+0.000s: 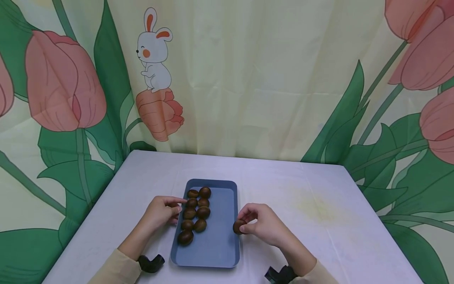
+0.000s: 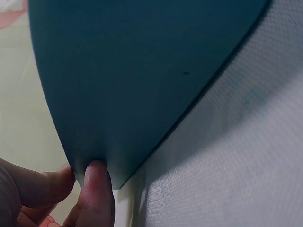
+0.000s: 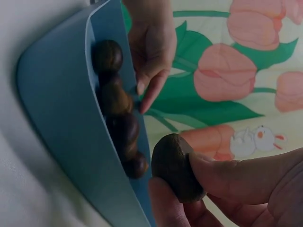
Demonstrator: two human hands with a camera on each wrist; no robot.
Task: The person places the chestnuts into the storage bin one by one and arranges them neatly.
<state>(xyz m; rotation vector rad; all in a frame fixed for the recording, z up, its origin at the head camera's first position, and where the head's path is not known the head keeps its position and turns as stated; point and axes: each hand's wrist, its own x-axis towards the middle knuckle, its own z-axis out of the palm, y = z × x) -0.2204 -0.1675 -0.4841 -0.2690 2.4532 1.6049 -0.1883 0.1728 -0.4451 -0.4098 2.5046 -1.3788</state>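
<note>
A brown chestnut is pinched between the thumb and fingers of my right hand, beside the tray's right rim in the head view. The shallow blue-grey tray holds several more chestnuts in two columns along its left side. My left hand grips the tray's left edge. In the left wrist view, one fingertip lies against the outer wall and another digit bends at the rim. The right wrist view shows the left hand beyond the row of chestnuts.
A white cloth covers the table under the tray. Behind it hangs a curtain printed with tulips, a rabbit and a carrot. Black straps with small mounts sit at both wrists, by the beige sleeves.
</note>
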